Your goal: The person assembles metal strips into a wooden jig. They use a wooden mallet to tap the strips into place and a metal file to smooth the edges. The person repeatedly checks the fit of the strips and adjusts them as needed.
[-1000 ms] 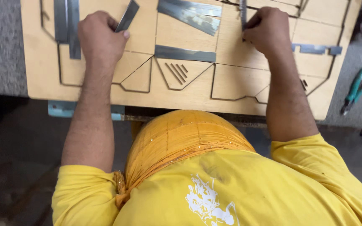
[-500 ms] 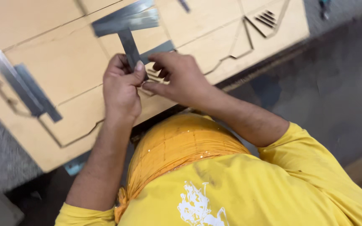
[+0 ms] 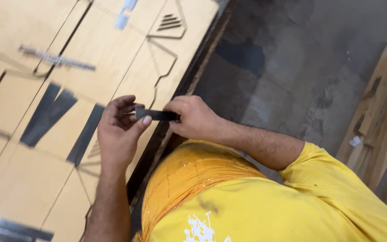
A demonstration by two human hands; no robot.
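Both hands meet over the near edge of the desk (image 3: 5, 188), holding one short dark metal strip (image 3: 156, 115) between them. The strip is flat, narrow and straight-edged, with a dull grey-black finish, and lies roughly level.

Left hand (image 3: 121, 132): thumb and curled fingers pinch the strip's left end. Right hand (image 3: 192, 117): closed on the strip's right end, fingertips folded over it. The strip's middle section is bare between the two grips and hangs just above the desk edge.

Desk surface: a pale plywood board (image 3: 113, 54), smooth and matte, cut through with thin dark slots that trace angular outlines. One outline near the top holds a small triangle of short parallel slots (image 3: 170, 21).

Lying on the board: two long flat dark strips (image 3: 48, 114) fanned side by side, another dark strip (image 3: 85, 134) just beside them, and a blurred serrated strip (image 3: 57, 58) farther up. Light grey bars (image 3: 10, 228) lie at the lower left corner.

Floor (image 3: 292, 58) to the right: rough grey concrete, stained. Weathered wooden planks (image 3: 381, 116) lean at the right edge.
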